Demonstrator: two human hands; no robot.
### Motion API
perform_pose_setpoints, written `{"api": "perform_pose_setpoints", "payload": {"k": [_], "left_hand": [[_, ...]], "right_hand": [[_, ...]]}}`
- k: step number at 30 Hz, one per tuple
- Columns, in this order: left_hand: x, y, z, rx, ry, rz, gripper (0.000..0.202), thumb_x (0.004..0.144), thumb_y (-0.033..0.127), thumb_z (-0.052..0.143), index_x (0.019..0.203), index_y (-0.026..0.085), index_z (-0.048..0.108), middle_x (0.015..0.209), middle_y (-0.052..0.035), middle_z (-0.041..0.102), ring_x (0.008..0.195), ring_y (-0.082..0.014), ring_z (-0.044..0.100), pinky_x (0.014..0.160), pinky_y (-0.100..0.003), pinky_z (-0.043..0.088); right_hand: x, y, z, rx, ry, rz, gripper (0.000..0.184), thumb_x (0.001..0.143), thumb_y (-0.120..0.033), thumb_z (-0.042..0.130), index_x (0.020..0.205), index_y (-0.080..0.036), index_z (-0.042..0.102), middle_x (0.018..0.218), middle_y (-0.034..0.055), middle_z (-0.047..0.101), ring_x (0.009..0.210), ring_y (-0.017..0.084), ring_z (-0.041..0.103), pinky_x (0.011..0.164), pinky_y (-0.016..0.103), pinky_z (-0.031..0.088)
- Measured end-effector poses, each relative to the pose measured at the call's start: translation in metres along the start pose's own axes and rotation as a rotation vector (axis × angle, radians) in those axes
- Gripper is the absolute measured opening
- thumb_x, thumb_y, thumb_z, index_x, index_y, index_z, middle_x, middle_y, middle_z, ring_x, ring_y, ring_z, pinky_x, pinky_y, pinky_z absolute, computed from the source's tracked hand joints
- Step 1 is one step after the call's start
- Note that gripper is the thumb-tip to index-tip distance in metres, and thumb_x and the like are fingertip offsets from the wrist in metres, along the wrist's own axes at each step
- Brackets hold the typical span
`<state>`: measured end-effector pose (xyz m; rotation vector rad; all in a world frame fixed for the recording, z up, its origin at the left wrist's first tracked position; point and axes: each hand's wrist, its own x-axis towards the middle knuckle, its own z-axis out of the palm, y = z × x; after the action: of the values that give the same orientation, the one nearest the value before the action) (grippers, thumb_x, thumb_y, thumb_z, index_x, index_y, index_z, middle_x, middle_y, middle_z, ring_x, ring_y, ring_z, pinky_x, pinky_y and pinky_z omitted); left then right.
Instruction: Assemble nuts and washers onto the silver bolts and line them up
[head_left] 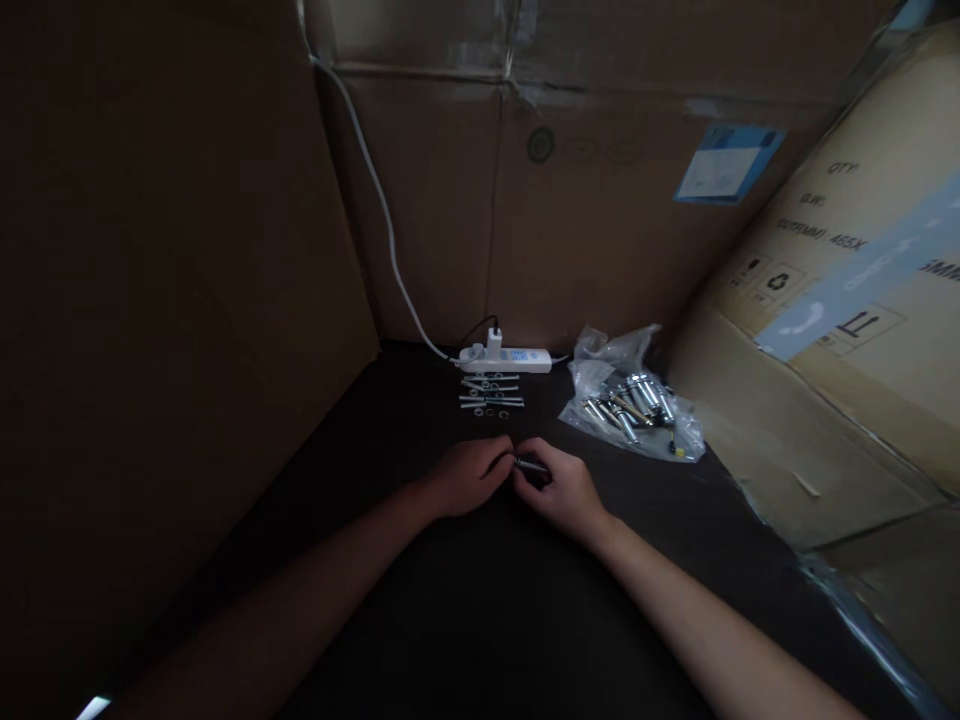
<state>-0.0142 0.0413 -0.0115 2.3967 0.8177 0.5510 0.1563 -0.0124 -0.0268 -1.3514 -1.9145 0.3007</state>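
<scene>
Right hand (568,490) grips a slim metal piece (532,465); left hand (469,476) pinches its left end.

A slim, grey metal rod (532,466) lies over the dark counter (465,600), held nearly crosswise and slanting a little in view, its left end the higher. That end meets the left hand's grip (472,475); the rest runs into the right hand's grip (568,487), which hides its far end.
</scene>
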Motion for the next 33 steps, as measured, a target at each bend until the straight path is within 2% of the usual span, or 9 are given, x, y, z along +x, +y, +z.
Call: {"api": "perform_pose_setpoints", "payload": {"k": [7, 12, 15, 18, 20, 24, 28, 30, 33], "left_hand": [[0.004, -0.007, 0.008, -0.019, 0.028, -0.039, 0.036, 0.092, 0.03, 0.033, 0.064, 0.016, 0.051, 0.061, 0.0019, 0.052, 0.058, -0.0106, 0.047, 0.056, -0.023, 0.031], [0.003, -0.008, 0.007, -0.101, 0.01, -0.078, 0.044, 0.094, 0.035, 0.029, 0.058, 0.016, 0.047, 0.055, 0.0027, 0.047, 0.055, -0.01, 0.043, 0.053, -0.023, 0.029], [0.002, -0.005, 0.003, -0.146, 0.006, -0.046, 0.038, 0.094, 0.033, 0.027, 0.066, 0.017, 0.048, 0.06, 0.0032, 0.048, 0.06, -0.0107, 0.046, 0.058, -0.022, 0.032], [-0.001, -0.001, -0.002, -0.161, 0.023, -0.009, 0.017, 0.091, 0.028, 0.036, 0.085, 0.019, 0.049, 0.074, 0.003, 0.053, 0.07, -0.0115, 0.05, 0.064, -0.022, 0.036], [-0.002, 0.001, -0.003, -0.147, 0.027, -0.012, 0.008, 0.087, 0.025, 0.042, 0.09, 0.02, 0.047, 0.079, 0.003, 0.053, 0.072, -0.0117, 0.05, 0.066, -0.023, 0.037], [-0.001, 0.001, 0.002, -0.12, 0.03, -0.015, 0.013, 0.09, 0.027, 0.037, 0.087, 0.02, 0.048, 0.078, 0.0026, 0.053, 0.072, -0.0122, 0.05, 0.067, -0.023, 0.036], [0.006, 0.0, 0.01, -0.129, 0.065, -0.116, 0.026, 0.091, 0.031, 0.033, 0.078, 0.019, 0.051, 0.073, 0.0019, 0.053, 0.069, -0.0125, 0.048, 0.064, -0.023, 0.033], [0.011, 0.0, 0.012, -0.212, 0.072, -0.22, 0.028, 0.089, 0.032, 0.036, 0.072, 0.018, 0.053, 0.07, 0.0014, 0.054, 0.067, -0.0132, 0.047, 0.063, -0.023, 0.032], [0.021, 0.003, 0.012, -0.266, 0.075, -0.28, 0.033, 0.088, 0.034, 0.036, 0.067, 0.017, 0.054, 0.063, 0.0002, 0.054, 0.063, -0.0143, 0.047, 0.058, -0.024, 0.031]], "right_hand": [[0.0, -0.002, -0.001, 0.003, -0.008, -0.054, 0.014, 0.078, -0.023, 0.055, 0.091, -0.021, 0.059, 0.08, 0.0011, 0.066, 0.071, 0.015, 0.062, 0.062, 0.023, 0.046], [-0.001, -0.003, -0.001, 0.005, -0.026, -0.072, 0.014, 0.079, -0.022, 0.054, 0.092, -0.021, 0.059, 0.082, 0.0012, 0.066, 0.073, 0.015, 0.062, 0.065, 0.023, 0.046], [0.0, -0.003, -0.002, -0.002, -0.023, -0.055, 0.014, 0.079, -0.022, 0.054, 0.093, -0.022, 0.058, 0.081, 0.0007, 0.066, 0.071, 0.015, 0.062, 0.062, 0.023, 0.045], [0.0, -0.002, -0.002, -0.003, -0.017, -0.036, 0.015, 0.078, -0.023, 0.054, 0.093, -0.021, 0.058, 0.081, 0.001, 0.066, 0.068, 0.014, 0.061, 0.061, 0.023, 0.045], [0.0, -0.002, -0.002, -0.003, -0.018, -0.024, 0.015, 0.079, -0.024, 0.054, 0.093, -0.021, 0.058, 0.08, 0.001, 0.066, 0.067, 0.014, 0.06, 0.061, 0.023, 0.045], [0.0, 0.0, -0.002, -0.001, -0.011, -0.004, 0.015, 0.079, -0.026, 0.053, 0.093, -0.021, 0.058, 0.08, 0.0007, 0.065, 0.067, 0.014, 0.06, 0.062, 0.023, 0.045], [0.001, 0.001, 0.0, -0.017, 0.018, 0.023, 0.015, 0.078, -0.026, 0.054, 0.091, -0.021, 0.058, 0.077, 0.0001, 0.065, 0.065, 0.014, 0.059, 0.06, 0.022, 0.044], [0.002, 0.0, 0.0, -0.029, 0.027, 0.045, 0.015, 0.079, -0.027, 0.053, 0.091, -0.021, 0.058, 0.077, 0.0, 0.064, 0.063, 0.013, 0.058, 0.059, 0.022, 0.043], [0.005, -0.002, -0.003, -0.042, 0.031, 0.082, 0.016, 0.078, -0.028, 0.053, 0.092, -0.022, 0.059, 0.078, -0.0002, 0.065, 0.062, 0.014, 0.058, 0.058, 0.022, 0.043]]}}
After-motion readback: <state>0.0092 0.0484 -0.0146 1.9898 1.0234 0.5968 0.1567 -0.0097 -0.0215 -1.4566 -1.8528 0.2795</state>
